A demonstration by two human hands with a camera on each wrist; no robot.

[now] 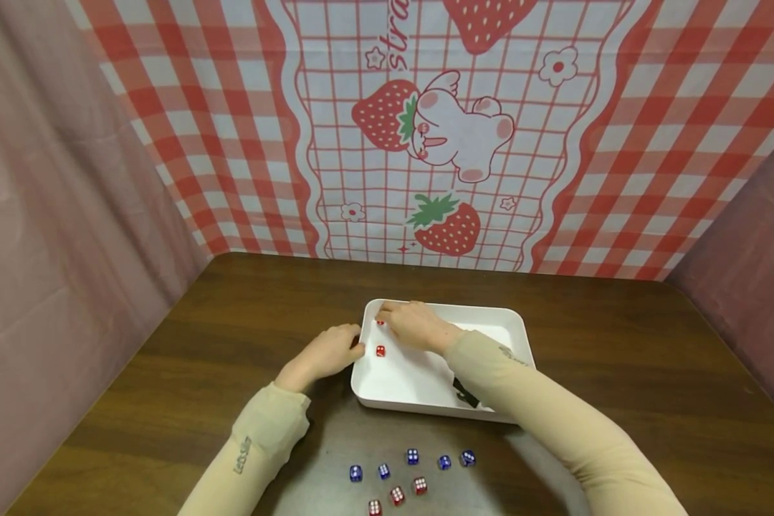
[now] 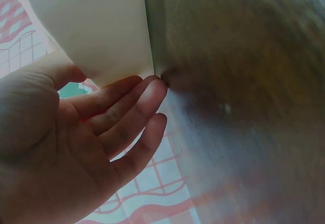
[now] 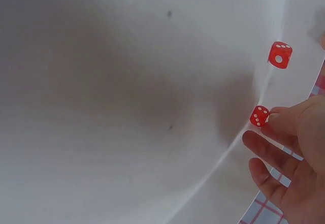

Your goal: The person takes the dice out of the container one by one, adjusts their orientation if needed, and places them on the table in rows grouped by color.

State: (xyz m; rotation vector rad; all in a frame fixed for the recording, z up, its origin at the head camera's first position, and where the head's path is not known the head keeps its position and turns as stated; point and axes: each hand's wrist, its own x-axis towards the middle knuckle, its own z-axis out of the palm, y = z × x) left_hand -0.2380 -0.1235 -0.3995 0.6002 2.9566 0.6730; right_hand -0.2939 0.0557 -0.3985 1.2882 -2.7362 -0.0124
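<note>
A white shallow tray [image 1: 413, 383] lies on the table. At its left wall is my left hand [image 1: 325, 351]; in the left wrist view its thumb goes over the wall and its fingers lie against the outside, gripping the tray. Inside the far left corner, my right hand [image 1: 416, 326] pinches a red die [image 3: 259, 116] with white dots between thumb and index finger, low by the wall. Its other fingers spread loosely. A second red die [image 1: 380, 351] sits nearer me along the left wall, apart from the hand.
Several blue dice [image 1: 413, 456] and three red dice [image 1: 396, 496] lie on the brown table [image 1: 232, 322] in front of the tray. A black patch [image 1: 466, 393] in the tray is partly hidden by my right sleeve. A strawberry-patterned cloth [image 1: 451, 229] hangs behind the table.
</note>
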